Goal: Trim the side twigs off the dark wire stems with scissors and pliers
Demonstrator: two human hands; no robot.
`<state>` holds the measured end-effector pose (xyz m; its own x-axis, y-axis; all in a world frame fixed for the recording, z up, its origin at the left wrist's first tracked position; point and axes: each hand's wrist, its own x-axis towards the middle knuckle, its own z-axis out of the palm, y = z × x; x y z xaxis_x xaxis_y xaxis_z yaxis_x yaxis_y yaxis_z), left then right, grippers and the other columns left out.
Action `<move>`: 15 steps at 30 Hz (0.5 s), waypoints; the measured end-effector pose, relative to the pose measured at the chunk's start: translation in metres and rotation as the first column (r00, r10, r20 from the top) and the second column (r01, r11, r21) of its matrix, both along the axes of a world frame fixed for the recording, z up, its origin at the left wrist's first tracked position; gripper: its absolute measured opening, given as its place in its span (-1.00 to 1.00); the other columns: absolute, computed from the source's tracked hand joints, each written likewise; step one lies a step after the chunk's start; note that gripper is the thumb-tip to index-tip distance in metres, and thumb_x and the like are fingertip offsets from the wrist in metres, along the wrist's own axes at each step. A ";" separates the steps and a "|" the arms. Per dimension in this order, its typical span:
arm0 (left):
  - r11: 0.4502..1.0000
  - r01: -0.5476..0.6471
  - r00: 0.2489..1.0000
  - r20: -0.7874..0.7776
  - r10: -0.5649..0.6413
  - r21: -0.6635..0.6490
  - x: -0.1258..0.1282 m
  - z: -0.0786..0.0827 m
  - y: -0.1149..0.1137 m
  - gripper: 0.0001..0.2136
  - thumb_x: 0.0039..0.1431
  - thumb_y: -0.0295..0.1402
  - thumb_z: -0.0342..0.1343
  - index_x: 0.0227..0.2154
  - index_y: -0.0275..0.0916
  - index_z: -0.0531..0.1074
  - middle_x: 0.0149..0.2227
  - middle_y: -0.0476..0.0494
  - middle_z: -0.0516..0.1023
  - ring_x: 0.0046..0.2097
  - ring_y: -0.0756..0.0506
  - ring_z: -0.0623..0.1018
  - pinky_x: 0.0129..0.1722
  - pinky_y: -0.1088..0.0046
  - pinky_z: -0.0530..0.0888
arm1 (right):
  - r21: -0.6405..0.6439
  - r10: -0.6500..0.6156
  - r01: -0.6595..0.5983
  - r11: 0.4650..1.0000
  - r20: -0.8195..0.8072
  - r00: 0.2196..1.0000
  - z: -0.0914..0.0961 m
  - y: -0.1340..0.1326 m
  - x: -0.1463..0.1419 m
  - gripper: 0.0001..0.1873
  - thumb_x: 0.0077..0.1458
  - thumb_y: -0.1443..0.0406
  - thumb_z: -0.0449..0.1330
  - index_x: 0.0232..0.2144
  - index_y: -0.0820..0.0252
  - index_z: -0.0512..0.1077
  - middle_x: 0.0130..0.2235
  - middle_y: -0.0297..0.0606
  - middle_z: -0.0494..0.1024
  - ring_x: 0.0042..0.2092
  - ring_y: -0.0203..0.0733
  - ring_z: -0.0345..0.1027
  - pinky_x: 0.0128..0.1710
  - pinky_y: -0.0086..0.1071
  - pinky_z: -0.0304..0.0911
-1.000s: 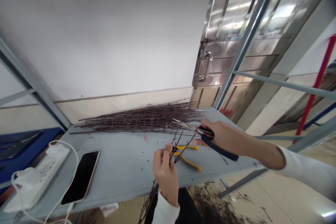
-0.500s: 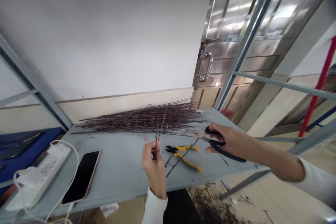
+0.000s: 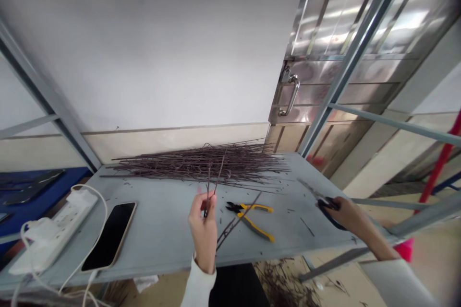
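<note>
My left hand (image 3: 203, 230) is closed around a thin dark twig (image 3: 220, 171) whose prongs point up. Whether it is one forked twig or two, I cannot tell. Dark-handled scissors (image 3: 332, 216) are in my right hand (image 3: 348, 217), over the table's right end. Their blades point left and away from me and are blurred. Diagonal cutters (image 3: 257, 224) with yellow and black handles lie with spread handles to the right of my left hand. A few cut twigs (image 3: 234, 224) lie over and beside them. Behind is a long pile of dark twigs (image 3: 194, 163).
On the grey table (image 3: 162, 230) a phone (image 3: 110, 235) lies at the left beside a white power strip (image 3: 54, 235) with cables. Metal frame posts (image 3: 345, 74) rise at both sides. Twig scraps (image 3: 284, 283) litter the floor below.
My right hand has moved right with the scissors, away from the twigs. My left hand has shifted slightly left with its twig. The camera view has turned a little.
</note>
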<state>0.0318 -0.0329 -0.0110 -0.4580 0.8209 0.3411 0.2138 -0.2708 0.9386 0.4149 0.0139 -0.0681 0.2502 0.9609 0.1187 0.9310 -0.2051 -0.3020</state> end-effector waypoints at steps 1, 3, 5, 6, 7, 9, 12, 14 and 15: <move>1.000 -0.001 1.000 0.002 0.001 -0.005 -0.001 0.000 0.000 -0.81 0.09 -0.22 0.12 -0.37 -0.25 0.48 -0.37 -0.12 0.56 -0.34 -0.08 0.47 -0.28 0.42 0.40 | -0.030 -0.025 0.026 0.999 0.012 1.000 -0.008 0.003 -0.004 -0.70 -0.10 0.12 0.10 -0.72 0.01 0.13 -0.65 -0.12 0.44 -0.51 0.07 0.40 -0.54 -0.23 0.20; 1.000 0.001 1.000 -0.003 -0.001 -0.015 -0.002 0.000 -0.001 -0.81 0.09 -0.23 0.12 -0.36 -0.25 0.48 -0.38 -0.11 0.55 -0.35 -0.07 0.47 -0.28 0.43 0.39 | -0.082 -0.037 0.039 0.996 0.033 0.999 -0.020 0.009 -0.016 -0.76 -0.15 0.17 0.13 -0.70 0.04 0.16 -0.60 -0.11 0.48 -0.45 0.07 0.44 -0.49 -0.26 0.23; 1.000 0.002 1.000 -0.013 -0.002 -0.025 -0.003 0.000 0.000 -0.81 0.09 -0.23 0.12 -0.36 -0.25 0.48 -0.40 -0.10 0.55 -0.36 -0.06 0.46 -0.29 0.44 0.39 | -0.107 -0.012 0.018 0.994 0.051 0.999 -0.027 0.013 -0.029 -0.82 -0.15 0.20 0.15 -0.66 0.08 0.24 -0.53 -0.11 0.52 -0.38 0.06 0.46 -0.41 -0.27 0.26; 1.000 0.003 1.000 -0.013 -0.003 -0.028 -0.003 0.000 0.000 -0.81 0.09 -0.23 0.12 -0.36 -0.25 0.48 -0.40 -0.10 0.55 -0.36 -0.06 0.46 -0.29 0.44 0.39 | -0.107 0.005 0.002 0.994 0.060 0.998 -0.028 0.014 -0.035 -0.85 -0.14 0.20 0.15 -0.62 0.10 0.28 -0.49 -0.10 0.53 -0.34 0.07 0.46 -0.35 -0.26 0.27; 1.000 0.004 1.000 -0.011 -0.004 -0.029 -0.003 0.000 0.001 -0.81 0.09 -0.23 0.12 -0.36 -0.25 0.49 -0.40 -0.10 0.55 -0.36 -0.06 0.47 -0.29 0.44 0.39 | -0.104 0.020 -0.012 0.995 0.072 0.997 -0.029 0.015 -0.041 -0.87 -0.12 0.20 0.15 -0.58 0.12 0.32 -0.46 -0.08 0.54 -0.30 0.09 0.45 -0.29 -0.23 0.27; 1.000 0.006 1.000 -0.002 -0.006 -0.027 -0.002 -0.001 0.002 -0.80 0.08 -0.22 0.13 -0.37 -0.25 0.49 -0.40 -0.11 0.55 -0.36 -0.06 0.47 -0.30 0.45 0.40 | -0.085 0.047 -0.039 0.996 0.100 0.994 -0.027 0.014 -0.057 -0.84 -0.05 0.20 0.11 -0.48 0.18 0.38 -0.39 -0.02 0.53 -0.22 0.11 0.43 -0.16 -0.16 0.25; 1.000 0.006 1.000 -0.002 -0.006 -0.025 -0.001 -0.001 0.003 -0.80 0.07 -0.21 0.14 -0.38 -0.26 0.50 -0.42 -0.11 0.55 -0.38 -0.06 0.48 -0.31 0.44 0.41 | -0.025 0.237 -0.237 0.971 0.040 0.971 -0.023 0.007 -0.091 -0.72 0.06 0.16 0.04 -0.29 0.23 0.41 -0.24 0.00 0.50 -0.10 0.07 0.37 -0.02 -0.11 0.18; 1.000 0.007 1.000 -0.014 -0.008 -0.023 -0.001 -0.001 0.003 -0.80 0.07 -0.22 0.14 -0.38 -0.26 0.50 -0.44 -0.09 0.54 -0.39 -0.06 0.47 -0.31 0.43 0.41 | 0.007 0.449 -0.449 0.893 -0.067 0.891 -0.020 0.001 -0.118 -0.57 0.02 0.08 0.10 -0.09 0.18 0.35 -0.05 -0.02 0.43 0.03 0.05 0.28 0.05 -0.11 0.14; 1.000 0.011 1.000 -0.021 -0.012 -0.023 0.000 0.000 0.003 -0.80 0.07 -0.22 0.14 -0.38 -0.25 0.51 -0.45 -0.09 0.53 -0.39 -0.07 0.47 -0.31 0.43 0.41 | -0.007 0.512 -0.516 0.857 -0.101 0.853 -0.019 -0.001 -0.131 -0.40 -0.05 0.05 0.16 0.02 0.17 0.28 0.06 -0.01 0.34 0.11 0.08 0.20 0.09 -0.09 0.11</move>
<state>0.0315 -0.0302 -0.0111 -0.4414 0.8336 0.3322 0.2308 -0.2523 0.9397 0.2842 0.0125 -0.0873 -0.2722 0.9584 0.0859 0.8746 0.2837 -0.3931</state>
